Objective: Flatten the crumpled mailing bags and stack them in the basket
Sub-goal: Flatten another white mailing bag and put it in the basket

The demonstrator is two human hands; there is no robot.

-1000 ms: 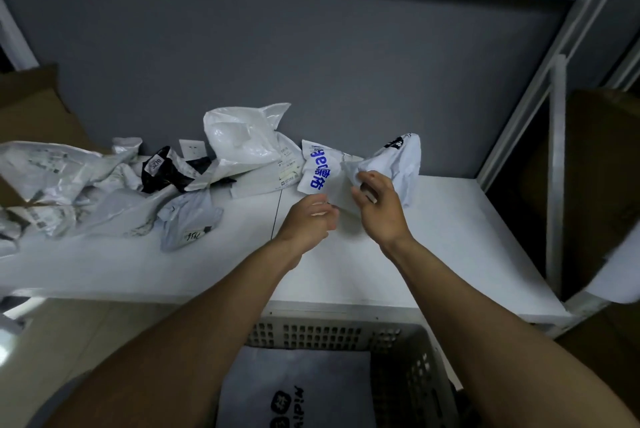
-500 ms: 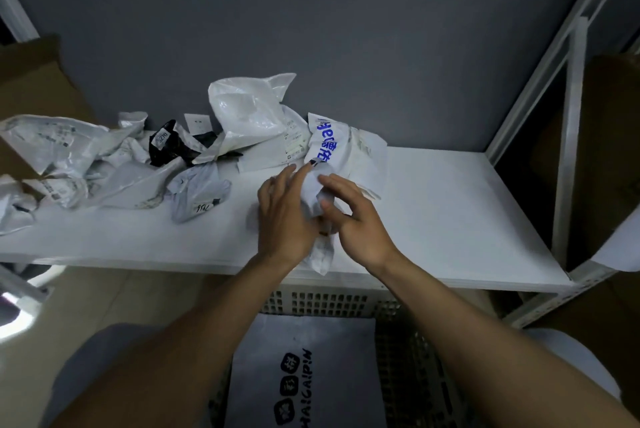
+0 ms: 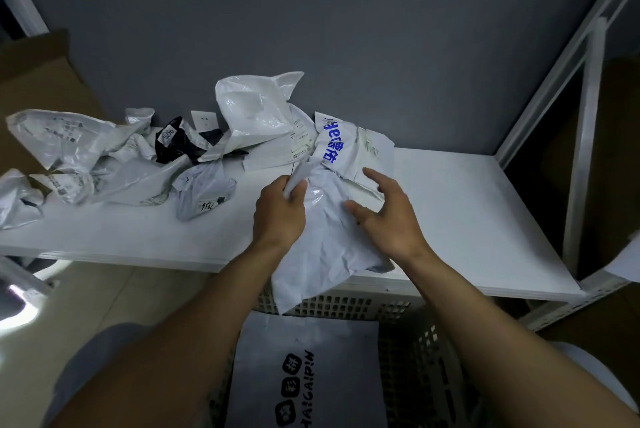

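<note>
Flattening was the step in hand: the left hand [image 3: 278, 211] pinched the top corner of the grey mailing bag [image 3: 325, 254] in curled fingers, the bag lying creased across the front edge of the shelf [image 3: 467, 219], its lower corner drooping over the basket [image 3: 346, 304]. The right hand [image 3: 388, 216] spread loose and straight-fingered at the bag's right side, gripping nothing. Next, likely, a firm outward sweep, then a drop onto the printed bag [image 3: 304, 368] in the basket.

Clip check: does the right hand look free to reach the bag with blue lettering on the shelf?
Probably yes. The right hand is open and holds nothing, and the bag with blue lettering lies just beyond its fingertips on the shelf, with nothing between them.
</note>
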